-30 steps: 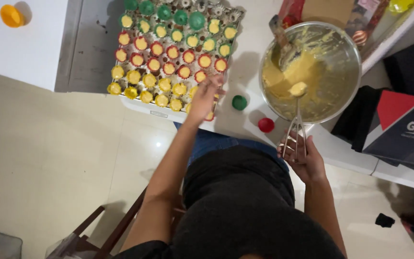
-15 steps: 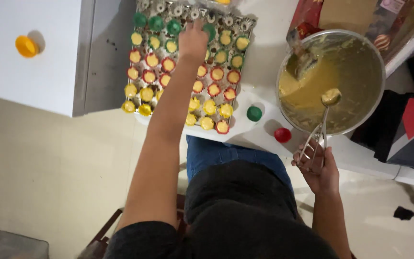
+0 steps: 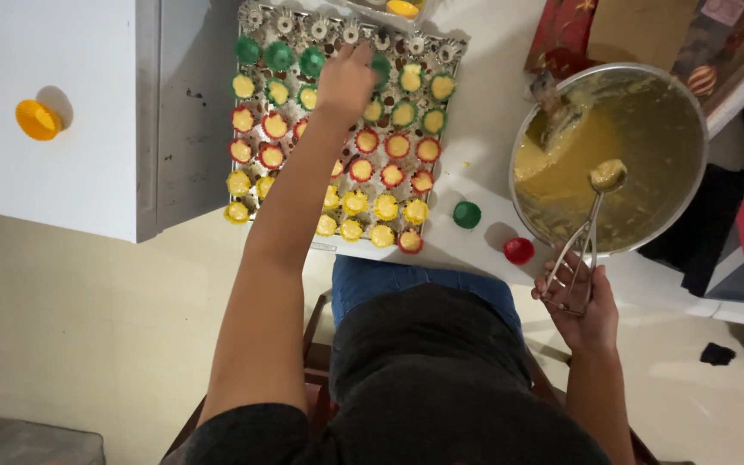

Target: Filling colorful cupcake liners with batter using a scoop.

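The person's right hand [image 3: 580,303] is gripping the wire handles of a metal batter scoop [image 3: 594,226], fingers wrapped closed around them, and the scoop's rounded head, heaped with yellow batter, is hanging over the near side of a large metal mixing bowl [image 3: 691,120] that is lying just beyond that grip. Inside the bowl, farther from the hand, a spoon-like utensil [image 3: 553,116] is leaning in the batter against the far left wall. Just to the left of the gripping hand, a red cupcake liner [image 3: 518,251] is sitting on the white surface, and a green cupcake liner [image 3: 467,214] is sitting a little farther left, both apart from the scoop. The left hand [image 3: 346,79] is reaching well away from the body to the far rows of a tray of small cupcake liners [image 3: 337,129], its fingers curled down onto a liner among the green ones; whether it is pinching that liner or only pressing on it cannot be told. Nearer than that hand, under the forearm, the red and yellow liners are showing yellow batter, while beyond the fingertips a row of silvery liners is running along the tray's far edge. Far to the left of the outstretched arm, an orange liner [image 3: 38,120] is standing alone on a white tabletop [image 3: 53,52].
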